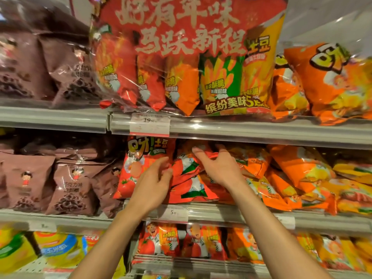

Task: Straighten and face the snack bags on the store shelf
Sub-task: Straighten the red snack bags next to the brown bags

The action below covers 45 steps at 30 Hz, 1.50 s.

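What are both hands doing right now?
Left hand: open, fingers against the upright red bag.
Right hand: open, fingers on the tilted red bag.

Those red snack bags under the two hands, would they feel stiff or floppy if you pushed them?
Probably floppy: the red snack bags look creased and slumped. Likely light, being puffy. The glossy film may slip under the left hand and right hand.

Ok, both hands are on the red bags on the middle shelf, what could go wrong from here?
The tilted red bag under the right hand leans on others; pulling it may slide neighbours off the shelf edge. The left hand could knock the upright red bag askew. The crumpled orange bags beside them look loosely piled and might tumble.
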{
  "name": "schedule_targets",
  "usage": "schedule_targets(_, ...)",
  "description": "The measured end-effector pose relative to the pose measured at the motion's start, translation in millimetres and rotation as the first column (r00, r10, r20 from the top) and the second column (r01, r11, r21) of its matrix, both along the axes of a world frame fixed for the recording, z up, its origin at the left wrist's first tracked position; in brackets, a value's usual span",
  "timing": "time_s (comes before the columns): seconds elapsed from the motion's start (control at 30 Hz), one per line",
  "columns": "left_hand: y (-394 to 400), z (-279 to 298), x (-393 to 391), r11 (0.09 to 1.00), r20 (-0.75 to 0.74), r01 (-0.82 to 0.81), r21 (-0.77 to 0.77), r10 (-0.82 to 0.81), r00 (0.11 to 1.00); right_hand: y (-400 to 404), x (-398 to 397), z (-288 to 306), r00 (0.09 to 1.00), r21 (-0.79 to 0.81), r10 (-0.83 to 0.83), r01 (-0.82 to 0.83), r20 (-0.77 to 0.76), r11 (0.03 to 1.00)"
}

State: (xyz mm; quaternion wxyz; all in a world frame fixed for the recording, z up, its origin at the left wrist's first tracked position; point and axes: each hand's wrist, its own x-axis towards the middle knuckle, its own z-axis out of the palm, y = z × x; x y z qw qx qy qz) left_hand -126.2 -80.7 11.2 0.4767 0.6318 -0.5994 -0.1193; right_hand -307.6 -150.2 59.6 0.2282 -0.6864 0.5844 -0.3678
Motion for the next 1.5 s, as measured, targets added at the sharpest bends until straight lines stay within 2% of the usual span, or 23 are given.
schedule_targets(0.13, 1, 4, 6, 0.999, -0.045, 0.029, 0.024, -0.028, 0.999, -9, 2, -3, 0.994, 0.001, -0.068, 0.068, 0.087, 0.998)
schedule_targets(0.23, 0, 8, 8, 0.998, -0.091, 0.054, 0.041, -0.050, 0.995, -7, -3, -5, 0.964, -0.021, -0.068, 0.076, 0.258, 0.997)
schedule_targets(0.47, -7, 18, 4, 0.994, -0.192, 0.078, 0.082, -0.061, 0.980, 24, -23, -23, 0.803, 0.011, 0.075, -0.101, 0.591, 0.995)
schedule_targets(0.63, -19, 24, -10, 0.976, -0.350, 0.179, 0.124, -0.126, 0.928, 55, -42, -40, 0.703, 0.060, 0.148, -0.262, 0.696, 0.963)
schedule_targets(0.8, -20, 8, -21, 0.976, -0.368, 0.178, 0.124, -0.121, 0.922, 72, -60, -41, 0.795, 0.129, 0.215, -0.343, 0.568, 0.930)
schedule_targets(0.9, -11, 5, -25, 0.976, -0.384, 0.191, 0.104, -0.138, 0.913, 69, -64, -25, 0.892, 0.171, 0.181, -0.271, 0.414, 0.947)
schedule_targets(0.97, -6, 1, -25, 0.970, -0.390, 0.225, 0.087, -0.175, 0.904, 65, -64, -15, 0.926, 0.186, 0.166, -0.239, 0.338, 0.953)
schedule_targets(1.13, 4, -4, -23, 0.966, -0.451, 0.256, 0.050, -0.206, 0.868, 58, -65, -21, 0.926, 0.165, 0.288, -0.332, 0.246, 0.929)
schedule_targets(1.3, 14, 0, -22, 0.972, -0.443, 0.234, 0.029, -0.197, 0.875, 64, -63, -35, 0.844, 0.242, 0.337, -0.461, 0.418, 0.854)
schedule_targets(1.37, 17, 0, -19, 0.975, -0.420, 0.222, -0.008, -0.205, 0.884, 68, -57, -39, 0.823, 0.231, 0.373, -0.499, 0.428, 0.835)
schedule_targets(1.43, 20, -2, -10, 0.982, -0.406, 0.182, -0.046, -0.185, 0.895, 72, -50, -35, 0.836, 0.194, 0.379, -0.479, 0.396, 0.856)
schedule_targets(1.5, 24, -4, 6, 0.992, -0.387, 0.120, -0.046, -0.129, 0.913, 72, -44, -30, 0.918, 0.061, 0.339, -0.358, 0.206, 0.932)
